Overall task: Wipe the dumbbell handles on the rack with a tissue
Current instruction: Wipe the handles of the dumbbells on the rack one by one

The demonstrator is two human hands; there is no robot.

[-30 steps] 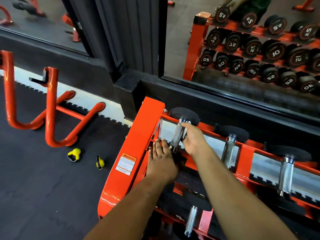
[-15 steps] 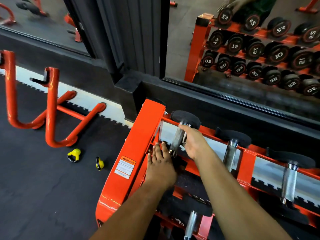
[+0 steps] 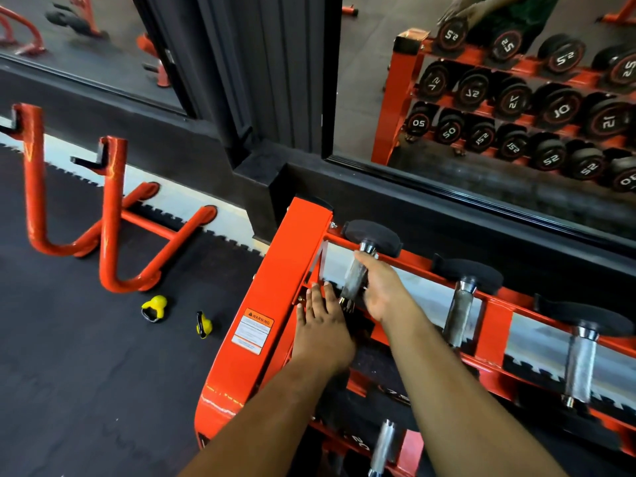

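Note:
The orange dumbbell rack (image 3: 275, 304) runs from the centre to the right. On its top row, the leftmost dumbbell has a knurled steel handle (image 3: 354, 280) and a black far head (image 3: 371, 234). My right hand (image 3: 385, 290) grips this handle from the right, thumb near the far collar. No tissue shows; the palm covers whatever lies between it and the handle. My left hand (image 3: 321, 325) rests flat with straight fingers on the dumbbell's near end by the rack's side post. Two more handles (image 3: 459, 315) (image 3: 580, 366) lie to the right, and a lower-row handle (image 3: 382, 449) sits below.
A mirror (image 3: 481, 98) behind the rack reflects the numbered dumbbell ends. A black pillar (image 3: 261, 98) stands to its left. On the dark rubber floor to the left lie two small yellow kettlebells (image 3: 155, 308) (image 3: 203, 324) and an orange tubular stand (image 3: 110, 215).
My right hand has slid a little along the leftmost handle toward me. My left hand has stayed flat in the same place.

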